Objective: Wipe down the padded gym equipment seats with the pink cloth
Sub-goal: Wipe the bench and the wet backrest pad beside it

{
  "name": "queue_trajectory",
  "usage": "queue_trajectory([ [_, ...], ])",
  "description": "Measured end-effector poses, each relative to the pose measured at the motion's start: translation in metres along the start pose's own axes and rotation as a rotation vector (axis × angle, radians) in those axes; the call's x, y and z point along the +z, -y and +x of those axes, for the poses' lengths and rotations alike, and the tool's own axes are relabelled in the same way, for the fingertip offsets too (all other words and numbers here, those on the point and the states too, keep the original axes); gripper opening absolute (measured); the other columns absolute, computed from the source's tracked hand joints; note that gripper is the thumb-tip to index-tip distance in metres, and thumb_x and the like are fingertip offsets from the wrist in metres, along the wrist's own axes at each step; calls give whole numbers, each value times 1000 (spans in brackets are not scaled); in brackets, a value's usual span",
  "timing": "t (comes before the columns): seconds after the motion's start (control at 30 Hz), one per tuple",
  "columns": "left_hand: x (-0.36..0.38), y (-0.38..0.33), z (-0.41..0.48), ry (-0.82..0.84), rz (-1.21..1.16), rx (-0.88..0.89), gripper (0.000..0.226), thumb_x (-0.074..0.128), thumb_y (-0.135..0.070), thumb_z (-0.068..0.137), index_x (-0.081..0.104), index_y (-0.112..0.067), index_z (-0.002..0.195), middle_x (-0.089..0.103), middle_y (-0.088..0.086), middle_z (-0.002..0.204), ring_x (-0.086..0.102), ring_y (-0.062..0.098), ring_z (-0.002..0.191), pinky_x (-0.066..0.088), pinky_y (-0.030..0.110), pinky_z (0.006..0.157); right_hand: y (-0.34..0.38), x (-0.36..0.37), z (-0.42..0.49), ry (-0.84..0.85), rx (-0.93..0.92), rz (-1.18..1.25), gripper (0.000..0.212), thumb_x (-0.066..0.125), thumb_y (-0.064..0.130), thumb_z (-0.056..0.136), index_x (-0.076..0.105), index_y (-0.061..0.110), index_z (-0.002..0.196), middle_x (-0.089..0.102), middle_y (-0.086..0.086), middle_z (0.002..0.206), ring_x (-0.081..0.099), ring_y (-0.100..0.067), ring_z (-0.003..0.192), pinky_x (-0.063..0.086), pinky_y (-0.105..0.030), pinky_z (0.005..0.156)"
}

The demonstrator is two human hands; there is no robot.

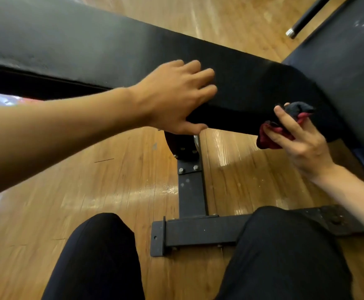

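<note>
A long black padded bench runs from the upper left down to the middle right. My left hand rests on its near edge, fingers spread on top and thumb under the side. My right hand grips the bunched cloth, which looks dark pink with a blackened part, and holds it against the bench's near end. A second dark blue padded seat stands at the right.
The black steel frame with its cross foot stands on the wooden floor under the bench. My two knees in black trousers fill the bottom. A black bar with a metal tip lies at the top right.
</note>
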State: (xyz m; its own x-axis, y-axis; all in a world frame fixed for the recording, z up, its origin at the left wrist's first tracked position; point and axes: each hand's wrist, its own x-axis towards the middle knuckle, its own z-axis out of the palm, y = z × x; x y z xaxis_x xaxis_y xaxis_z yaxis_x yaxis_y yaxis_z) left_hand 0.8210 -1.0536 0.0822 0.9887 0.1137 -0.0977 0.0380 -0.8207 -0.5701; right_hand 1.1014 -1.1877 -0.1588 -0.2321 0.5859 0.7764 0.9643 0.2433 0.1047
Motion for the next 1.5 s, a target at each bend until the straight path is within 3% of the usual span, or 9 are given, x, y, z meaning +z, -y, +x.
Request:
queue_trajectory([
  [0.27,31,-33,83,38,-19,80,77,50,-61,99,28,-20,160,41,16,152,48,39,130,47,50,96,5,1,5,-84,12,-12,42,64,0,97,62,15,137,51,-21,145,63,-47,109,54,-50,99],
  [0.43,36,-31,82,38,7,98,75,52,-57,100,29,-20,160,42,20,150,48,43,127,47,53,95,-17,13,-13,-121,-79,-75,53,70,0,92,57,15,141,48,-18,149,65,-45,99,54,-48,96],
  [0.53,36,-31,82,60,-16,88,72,54,-54,101,32,-17,159,42,21,149,48,44,126,46,54,94,-24,14,-26,-121,-40,-89,61,68,0,94,45,17,148,42,-18,149,62,-51,109,52,-52,98],
  [0.63,36,-31,83,72,-38,105,70,53,-53,100,37,-14,156,46,22,145,50,45,119,47,54,88,5,20,2,-177,0,-43,53,69,3,96,50,13,144,42,-19,149,52,-51,127,49,-52,104],
  [0.87,39,-31,83,60,-54,88,72,49,-52,98,38,-10,156,49,22,142,51,43,116,48,54,85,11,29,9,-271,7,-90,45,74,3,92,64,13,134,52,-15,144,57,-47,123,51,-45,101],
  [0.97,39,-30,82,68,-35,87,73,51,-51,98,37,-11,157,48,22,143,51,44,117,48,53,84,-20,28,-45,-226,99,-200,48,71,2,93,58,15,137,46,-18,147,52,-49,128,48,-46,99],
  [1.13,38,-31,83,71,-46,98,71,51,-51,98,38,-11,155,49,21,142,52,44,114,48,53,82,-27,32,-70,-277,507,-216,68,58,-4,100,31,18,157,45,-28,148,49,-51,130,41,-51,113],
  [1.37,34,-34,84,83,-38,91,73,45,-53,97,38,-10,155,49,22,140,51,45,113,49,56,83,33,42,10,-336,293,-18,48,67,2,97,54,8,143,45,-19,147,44,-47,136,32,-47,119],
  [1.5,36,-34,84,86,-44,86,73,51,-51,98,37,-9,157,49,24,141,51,46,116,49,56,83,5,40,-29,-332,409,-140,50,64,3,98,52,15,145,49,-20,147,56,-46,126,49,-51,104],
])
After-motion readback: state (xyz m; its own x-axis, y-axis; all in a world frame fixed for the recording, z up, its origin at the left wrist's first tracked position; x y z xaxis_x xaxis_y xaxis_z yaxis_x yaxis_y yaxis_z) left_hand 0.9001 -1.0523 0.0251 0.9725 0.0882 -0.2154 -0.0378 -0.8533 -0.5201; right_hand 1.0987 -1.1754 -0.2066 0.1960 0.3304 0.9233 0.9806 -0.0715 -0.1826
